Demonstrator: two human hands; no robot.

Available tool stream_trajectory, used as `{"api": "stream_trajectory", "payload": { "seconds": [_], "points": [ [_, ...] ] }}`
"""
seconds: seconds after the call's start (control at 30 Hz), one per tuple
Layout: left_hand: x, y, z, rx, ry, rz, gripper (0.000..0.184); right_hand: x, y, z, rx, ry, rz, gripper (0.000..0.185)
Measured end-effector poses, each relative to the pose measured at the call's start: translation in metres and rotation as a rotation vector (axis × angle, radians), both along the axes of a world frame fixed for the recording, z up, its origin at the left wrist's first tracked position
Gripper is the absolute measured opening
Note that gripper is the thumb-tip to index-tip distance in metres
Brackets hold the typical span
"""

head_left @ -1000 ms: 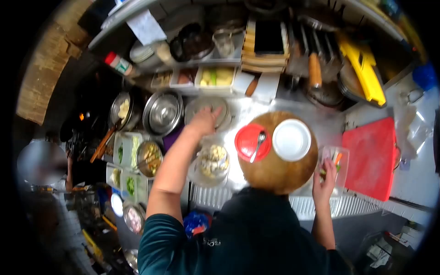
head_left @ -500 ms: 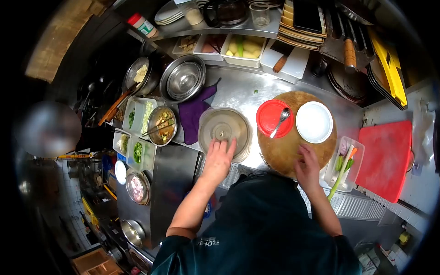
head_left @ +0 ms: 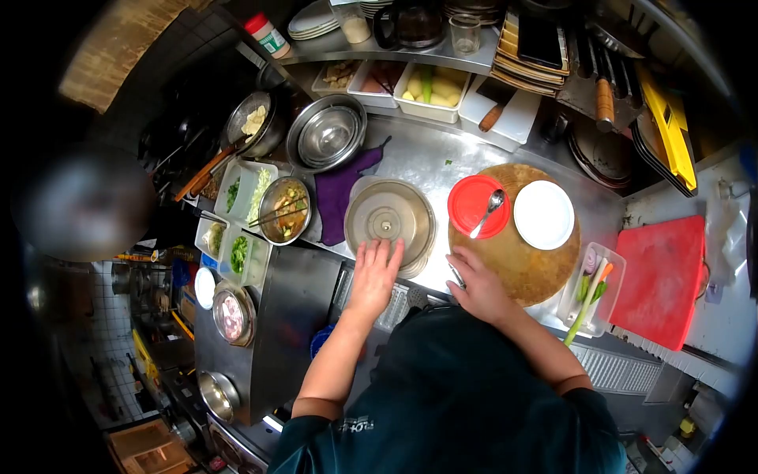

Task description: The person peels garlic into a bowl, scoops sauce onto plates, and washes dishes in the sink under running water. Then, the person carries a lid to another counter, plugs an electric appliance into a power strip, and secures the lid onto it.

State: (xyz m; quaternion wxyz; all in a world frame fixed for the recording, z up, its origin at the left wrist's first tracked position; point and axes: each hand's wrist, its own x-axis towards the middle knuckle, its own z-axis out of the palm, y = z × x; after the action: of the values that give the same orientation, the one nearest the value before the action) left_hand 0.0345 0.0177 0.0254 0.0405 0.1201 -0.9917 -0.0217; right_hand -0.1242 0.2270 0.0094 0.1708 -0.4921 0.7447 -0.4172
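Shifted leftward since the earlier frame: your right hand (head_left: 480, 291), curled at a slim item (head_left: 456, 276), grip unclear; left of it, your left hand (head_left: 376, 278), unclenched, fingertips on the translucent cover (head_left: 387, 197); ahead of your right hand, round board (head_left: 521, 276), red lid (head_left: 466, 207), spoon (head_left: 495, 199), white bowl (head_left: 545, 215).

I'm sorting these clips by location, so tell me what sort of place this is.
Probably a commercial kitchen: a round wooden board lies on a steel counter, chopped greens sit in a plastic tub, and plates are stacked on the shelf above.
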Motion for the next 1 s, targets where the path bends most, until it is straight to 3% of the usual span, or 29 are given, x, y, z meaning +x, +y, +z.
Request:
{"api": "stream_trajectory", "payload": {
  "seconds": [0.5,0.6,0.7,0.8,0.9,1.0],
  "points": [
    [0.007,-0.012,-0.022,0.116,0.010,-0.051,0.071,-0.005,0.008,-0.005,-0.054,-0.004,-0.072,0.049],
    [0.009,-0.014,-0.024,0.067,-0.050,-0.073,0.065,-0.003,0.012,-0.005,-0.020,-0.069,-0.105,0.049],
    [0.009,-0.020,-0.023,0.099,-0.102,-0.102,0.071,-0.003,0.013,-0.003,-0.019,-0.037,-0.127,0.050],
    [0.013,-0.024,-0.014,0.418,0.073,0.006,0.074,-0.002,0.015,-0.001,-0.033,0.045,-0.141,0.050],
    [0.016,-0.035,-0.040,0.325,0.326,0.244,0.072,0.005,0.016,-0.002,-0.015,-0.043,-0.185,0.051],
    [0.009,-0.046,-0.066,0.383,0.239,0.377,0.082,0.013,0.012,-0.007,0.027,-0.016,-0.213,0.052]
  ]
}}
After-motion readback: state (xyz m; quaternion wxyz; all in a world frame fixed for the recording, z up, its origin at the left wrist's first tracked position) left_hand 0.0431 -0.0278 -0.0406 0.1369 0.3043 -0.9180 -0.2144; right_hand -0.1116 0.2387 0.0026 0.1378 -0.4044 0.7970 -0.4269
